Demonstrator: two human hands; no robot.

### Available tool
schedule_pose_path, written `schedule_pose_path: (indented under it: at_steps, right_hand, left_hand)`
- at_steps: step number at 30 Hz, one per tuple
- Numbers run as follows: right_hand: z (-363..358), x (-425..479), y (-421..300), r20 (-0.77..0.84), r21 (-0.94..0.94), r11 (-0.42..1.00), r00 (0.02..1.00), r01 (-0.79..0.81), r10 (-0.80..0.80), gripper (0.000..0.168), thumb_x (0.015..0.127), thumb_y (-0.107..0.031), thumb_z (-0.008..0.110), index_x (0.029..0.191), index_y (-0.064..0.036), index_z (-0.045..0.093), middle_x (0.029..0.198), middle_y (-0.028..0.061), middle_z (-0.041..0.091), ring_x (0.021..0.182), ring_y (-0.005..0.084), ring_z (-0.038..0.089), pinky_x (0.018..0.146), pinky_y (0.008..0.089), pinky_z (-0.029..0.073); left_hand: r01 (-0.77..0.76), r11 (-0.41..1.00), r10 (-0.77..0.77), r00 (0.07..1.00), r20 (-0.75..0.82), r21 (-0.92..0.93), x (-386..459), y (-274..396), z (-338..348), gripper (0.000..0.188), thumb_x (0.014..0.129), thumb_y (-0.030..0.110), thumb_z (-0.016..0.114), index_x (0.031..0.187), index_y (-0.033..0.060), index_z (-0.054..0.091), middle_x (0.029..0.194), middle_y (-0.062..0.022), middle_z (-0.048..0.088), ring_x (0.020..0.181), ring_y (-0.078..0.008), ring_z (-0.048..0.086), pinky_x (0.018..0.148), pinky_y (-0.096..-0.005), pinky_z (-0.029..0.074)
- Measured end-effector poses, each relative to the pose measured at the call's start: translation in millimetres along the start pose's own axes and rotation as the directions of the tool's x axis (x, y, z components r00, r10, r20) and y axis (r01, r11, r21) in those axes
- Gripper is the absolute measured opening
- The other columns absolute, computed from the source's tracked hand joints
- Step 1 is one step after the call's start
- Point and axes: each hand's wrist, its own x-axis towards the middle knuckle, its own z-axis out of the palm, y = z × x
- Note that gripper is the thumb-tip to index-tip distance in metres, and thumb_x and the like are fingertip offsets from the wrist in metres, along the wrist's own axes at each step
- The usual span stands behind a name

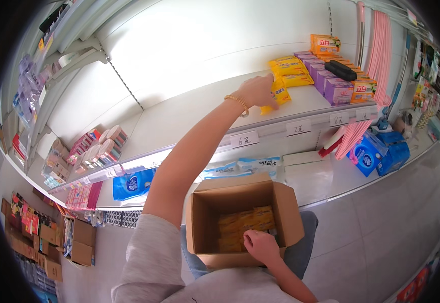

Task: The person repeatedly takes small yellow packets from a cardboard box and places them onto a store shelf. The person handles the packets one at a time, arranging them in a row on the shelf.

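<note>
My left hand (256, 91) reaches over the shelf and grips a yellow soap packet (281, 93) near the shelf's front. Just behind it lie stacked yellow soap packets (287, 67). An open cardboard box (204, 223) rests on my lap, its flaps folded outward. Yellow packets (229, 227) cover part of the box's inside. My right hand (261, 244) hangs over the box's near right side with curled fingers; whether anything is in them is hidden.
Right of the yellow stack stand purple boxes (339, 92) and orange soap packs (364, 91), with a black object (340, 70) on top. Handwritten price cards (244, 139) line the shelf edge. Below sit blue tissue packs (367, 153). Pink mop strands (380, 57) hang at right.
</note>
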Motion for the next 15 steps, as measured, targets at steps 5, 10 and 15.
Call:
schedule_pose_path:
  at_steps: [5, 10, 15]
  right_hand:
    - [-1.2, 0.6, -3.9, 0.030, -0.012, 1.000, 0.999, -0.019, 0.020, 0.010, 0.091, -0.019, 0.066, 0.095, -0.010, 0.068, 0.086, 0.0116, 0.071, 0.080, 0.0337, 0.069, 0.071, 0.0448, 0.057]
    - [-20.5, 7.6, -2.1, 0.079, 0.453, 0.861, 0.972, -0.233, 0.222, 0.019, 0.093, -0.014, 0.070, 0.111, -0.007, 0.067, 0.086, 0.0075, 0.072, 0.079, 0.0198, 0.071, 0.074, 0.0340, 0.057]
    - [-29.9, 14.8, -3.2, 0.182, 0.764, 0.590, 0.965, -0.260, 0.189, 0.020, 0.096, -0.010, 0.065, 0.113, 0.001, 0.063, 0.086, 0.0064, 0.070, 0.080, 0.0102, 0.066, 0.073, 0.0275, 0.054]
  left_hand:
    - [0.006, 0.995, -0.032, 0.967, -0.254, -0.102, -83.5, 10.7, -28.9, 0.074, 0.074, 0.032, 0.089, 0.132, 0.0037, 0.052, 0.102, -0.0207, 0.072, 0.087, -0.0345, 0.072, 0.077, -0.0408, 0.057]
    - [-0.141, 0.870, 0.016, 0.966, -0.260, -0.472, -184.4, 26.7, -11.4, 0.087, 0.071, 0.023, 0.094, 0.143, 0.0062, 0.048, 0.114, -0.0176, 0.071, 0.102, -0.0311, 0.072, 0.087, -0.0356, 0.056]
    - [0.188, 0.581, -0.040, 0.978, 0.202, -0.792, -289.8, 21.7, 81.3, 0.098, 0.071, 0.021, 0.096, 0.151, 0.0040, 0.042, 0.137, -0.0117, 0.059, 0.122, -0.0187, 0.058, 0.101, -0.0320, 0.049]
